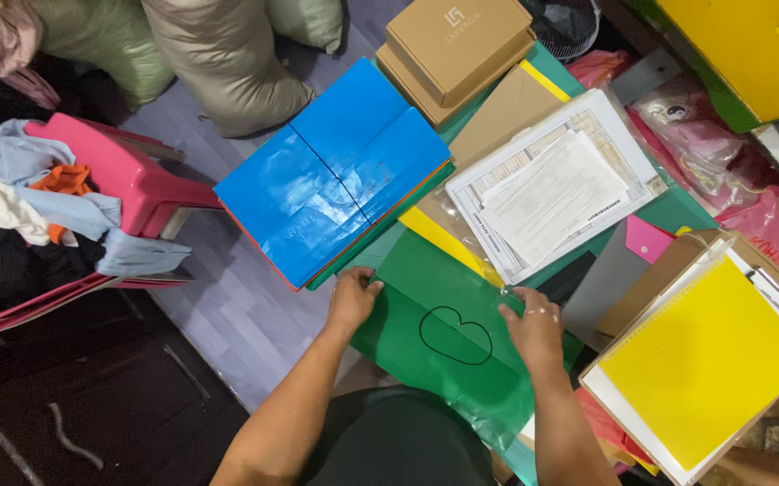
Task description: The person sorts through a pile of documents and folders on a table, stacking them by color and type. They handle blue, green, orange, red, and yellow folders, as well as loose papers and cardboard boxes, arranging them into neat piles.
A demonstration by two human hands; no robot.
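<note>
A green sheet (448, 369) with a black heart outline (455, 336) drawn on it lies in front of me. My left hand (353, 297) grips the sheet's upper left edge. My right hand (534, 326), with a ring on one finger, holds its upper right edge next to a yellow strip (448, 241). Both hands are curled over the sheet's far border.
A blue folder stack (335, 171) lies beyond the sheet. Printed papers in a clear sleeve (552, 184), brown cardboard boxes (457, 45), a yellow pad on a clipboard (705, 360), pink bags (723, 153) and a pink stool with clothes (128, 175) surround me.
</note>
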